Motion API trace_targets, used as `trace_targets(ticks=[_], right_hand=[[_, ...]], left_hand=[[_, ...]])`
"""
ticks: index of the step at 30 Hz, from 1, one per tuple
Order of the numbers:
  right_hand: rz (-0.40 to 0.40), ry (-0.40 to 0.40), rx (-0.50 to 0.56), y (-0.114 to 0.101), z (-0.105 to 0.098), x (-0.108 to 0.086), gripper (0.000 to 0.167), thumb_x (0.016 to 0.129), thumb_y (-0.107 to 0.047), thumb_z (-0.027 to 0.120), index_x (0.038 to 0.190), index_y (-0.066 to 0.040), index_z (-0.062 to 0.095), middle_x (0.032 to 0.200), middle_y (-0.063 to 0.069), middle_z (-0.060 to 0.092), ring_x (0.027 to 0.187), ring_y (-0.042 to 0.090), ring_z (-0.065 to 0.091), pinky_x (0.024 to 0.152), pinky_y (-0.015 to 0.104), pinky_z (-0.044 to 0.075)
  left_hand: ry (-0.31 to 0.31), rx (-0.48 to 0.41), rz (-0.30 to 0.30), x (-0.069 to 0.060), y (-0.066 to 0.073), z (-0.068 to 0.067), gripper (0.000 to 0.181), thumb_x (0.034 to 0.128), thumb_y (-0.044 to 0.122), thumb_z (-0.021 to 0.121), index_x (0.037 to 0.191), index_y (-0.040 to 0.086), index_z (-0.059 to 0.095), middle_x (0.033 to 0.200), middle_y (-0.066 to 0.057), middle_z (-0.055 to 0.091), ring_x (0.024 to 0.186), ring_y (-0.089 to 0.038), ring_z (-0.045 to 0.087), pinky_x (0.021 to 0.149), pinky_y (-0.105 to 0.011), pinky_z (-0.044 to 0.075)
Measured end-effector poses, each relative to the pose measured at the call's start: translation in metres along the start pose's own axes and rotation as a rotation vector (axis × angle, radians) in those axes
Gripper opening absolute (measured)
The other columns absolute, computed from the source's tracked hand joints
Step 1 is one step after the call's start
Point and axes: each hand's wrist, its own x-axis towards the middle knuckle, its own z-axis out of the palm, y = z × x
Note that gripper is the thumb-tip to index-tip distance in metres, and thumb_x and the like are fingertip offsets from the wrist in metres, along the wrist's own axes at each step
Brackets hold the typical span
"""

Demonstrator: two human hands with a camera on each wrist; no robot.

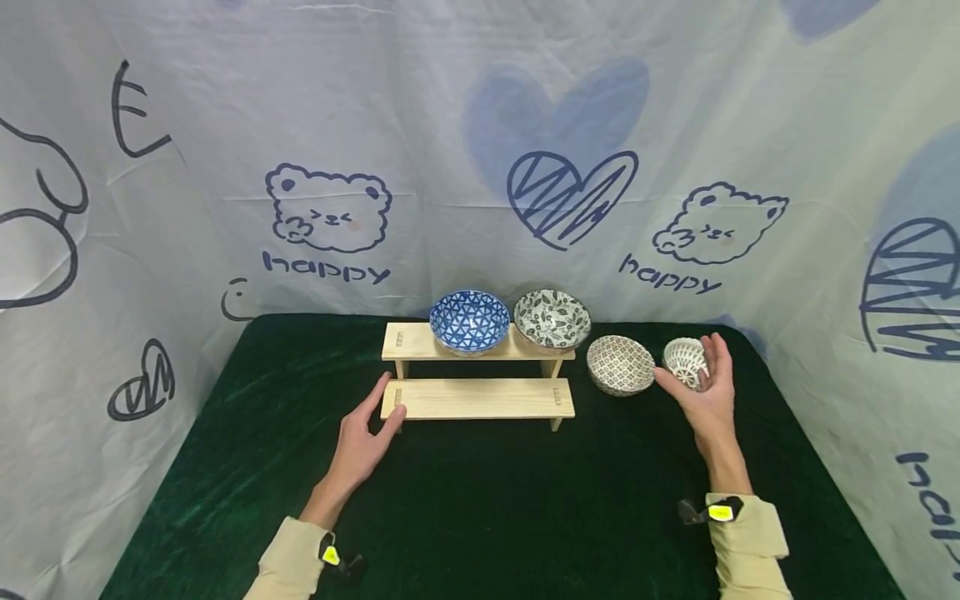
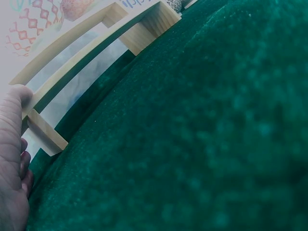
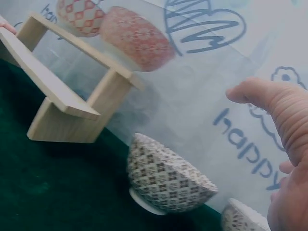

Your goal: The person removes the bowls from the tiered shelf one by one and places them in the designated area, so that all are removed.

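Observation:
My left hand (image 1: pixel 358 446) holds the left end of a two-tier wooden stand (image 1: pixel 480 398), thumb on the lower board and fingers along its side. In the left wrist view, the thumb lies over the board's end. Over at the right, my right hand (image 1: pixel 708 400) is spread around a small white patterned bowl (image 1: pixel 681 360), its fingers partly covering the rim; the right wrist view shows the thumb apart from it. Just left of that stands a brown-patterned bowl (image 1: pixel 620 365). On the upper board sit a blue triangle-patterned bowl (image 1: pixel 469 320) and a leaf-patterned bowl (image 1: pixel 552 318).
Dark green cloth (image 1: pixel 525 508) covers the table. A pale printed curtain (image 1: pixel 442 225) hangs behind and on both sides, close to the table's back edge. The lower board of the stand carries no bowl.

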Motion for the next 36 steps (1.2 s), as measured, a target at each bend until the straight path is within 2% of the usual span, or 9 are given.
trace_targets(ticks=[6, 12, 19, 27, 36], right_hand=[[-0.019, -0.112, -0.012, -0.001, 0.017, -0.003, 0.108, 0.091, -0.012, 0.082, 0.169, -0.022, 0.008, 0.176, 0.002, 0.015, 0.161, 0.017, 0.013, 0.131, 0.043, 0.011], [-0.036, -0.175, -0.051, -0.006, 0.034, -0.004, 0.110, 0.090, -0.015, 0.083, 0.169, -0.018, 0.007, 0.176, 0.004, 0.014, 0.162, 0.023, 0.011, 0.131, 0.047, 0.011], [-0.048, -0.256, -0.065, -0.013, 0.054, -0.005, 0.111, 0.089, -0.015, 0.084, 0.169, -0.018, 0.007, 0.175, 0.002, 0.016, 0.161, 0.024, 0.012, 0.131, 0.047, 0.012], [-0.113, -0.328, -0.077, -0.025, 0.079, -0.006, 0.112, 0.088, -0.019, 0.085, 0.169, -0.017, 0.008, 0.174, 0.005, 0.020, 0.160, 0.026, 0.019, 0.130, 0.050, 0.018], [-0.164, -0.396, -0.049, -0.035, 0.100, -0.004, 0.107, 0.088, -0.017, 0.084, 0.168, -0.014, 0.012, 0.174, 0.009, 0.020, 0.160, 0.025, 0.019, 0.130, 0.048, 0.016]], left_hand=[[-0.006, 0.002, -0.012, -0.001, -0.001, 0.000, 0.069, 0.1055, 0.036, 0.064, 0.163, 0.010, 0.036, 0.166, -0.005, 0.039, 0.151, -0.031, 0.040, 0.122, -0.057, 0.033], [-0.005, 0.000, -0.004, -0.001, -0.001, -0.001, 0.070, 0.1053, 0.035, 0.065, 0.163, 0.009, 0.036, 0.166, -0.007, 0.039, 0.151, -0.033, 0.040, 0.121, -0.059, 0.033], [-0.009, -0.006, -0.017, -0.001, -0.001, -0.001, 0.069, 0.1053, 0.036, 0.064, 0.163, 0.011, 0.036, 0.167, -0.004, 0.038, 0.152, -0.029, 0.039, 0.122, -0.056, 0.033], [-0.016, -0.006, -0.017, -0.001, -0.001, -0.001, 0.069, 0.1056, 0.036, 0.064, 0.163, 0.010, 0.036, 0.167, -0.005, 0.038, 0.152, -0.031, 0.038, 0.122, -0.058, 0.032], [-0.005, -0.013, -0.006, 0.000, 0.001, 0.000, 0.069, 0.1053, 0.036, 0.064, 0.163, 0.009, 0.036, 0.166, -0.006, 0.039, 0.151, -0.031, 0.040, 0.122, -0.057, 0.033]])
